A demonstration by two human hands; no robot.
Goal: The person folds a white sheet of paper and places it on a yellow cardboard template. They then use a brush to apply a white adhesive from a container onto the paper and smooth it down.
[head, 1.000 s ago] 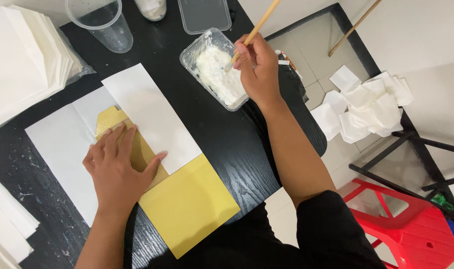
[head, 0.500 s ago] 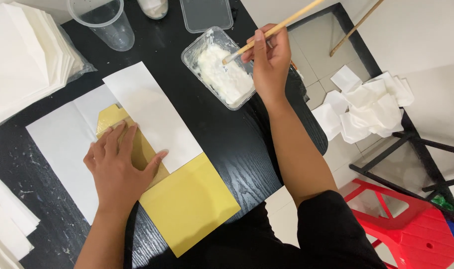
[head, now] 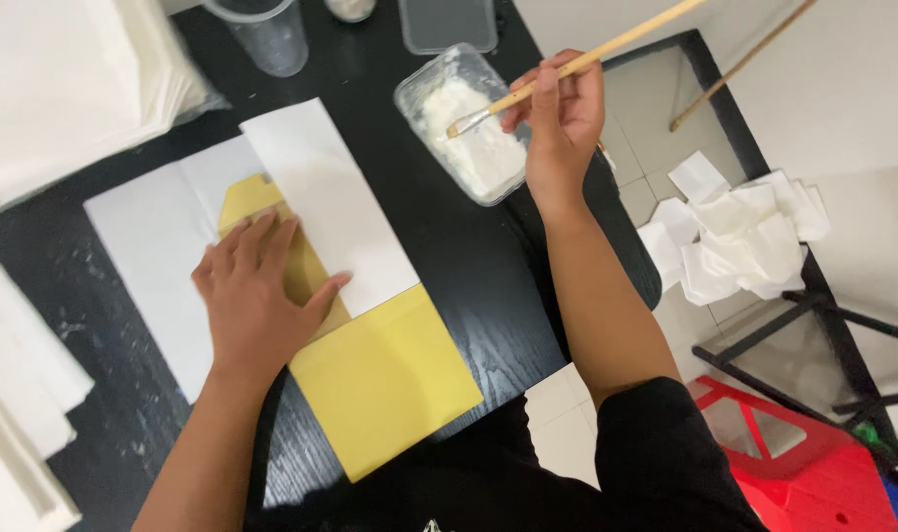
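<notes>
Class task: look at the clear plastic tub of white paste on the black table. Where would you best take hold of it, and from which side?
Grip the plastic tub across its two long walls at the rim, coming from above at its far end. It is a narrow, open rectangle. The brush in the right hand hangs over its near end, so that end is probably awkward.

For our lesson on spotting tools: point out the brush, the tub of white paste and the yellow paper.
brush (head: 567, 71), head view, on the wooden handle near the fingers.
tub of white paste (head: 468, 148), head view, on the paste inside.
yellow paper (head: 385, 379), head view, on its bare lower part.
</notes>
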